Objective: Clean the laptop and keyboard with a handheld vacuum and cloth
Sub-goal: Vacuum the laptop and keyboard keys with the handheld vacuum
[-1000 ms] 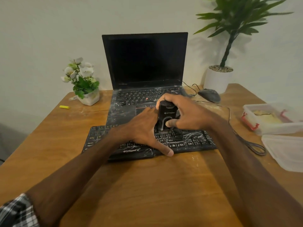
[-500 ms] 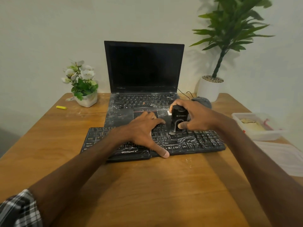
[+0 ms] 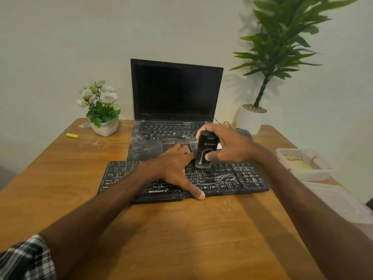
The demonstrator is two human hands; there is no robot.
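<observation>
1. The vacuum (image 3: 206, 150) is being held upright by the right grip (image 3: 228, 146). The fingers are being curled over its top and the thumb is being pressed against its front.
2. The vacuum's mouth is being set down on the keys near the back middle of the keyboard (image 3: 232, 176).
3. The left grip (image 3: 171, 168) is being laid flat on the keys just left of the vacuum, with fingers straight and the thumb spread toward the front edge. Nothing is being held by it, and the keyboard is probably being steadied.
4. The keyboard is being carried by the tabletop (image 3: 181, 229), just in front of the open laptop (image 3: 175, 91), whose screen is dark.
5. White dust and smears are being shown across most of the keyboard, the laptop's keys and its palm rest. The work is therefore being judged as early: vacuuming is under way on the keyboard, while the laptop and all the wiping are being left to do.
6. No cloth is being made out with certainty.
7. Further out, a small flower pot (image 3: 103, 110) and a yellow stick (image 3: 72, 135) are being seen at the left, with a tall plant (image 3: 276, 47), a clear container (image 3: 302, 164) and its lid (image 3: 339, 203) at the right.
</observation>
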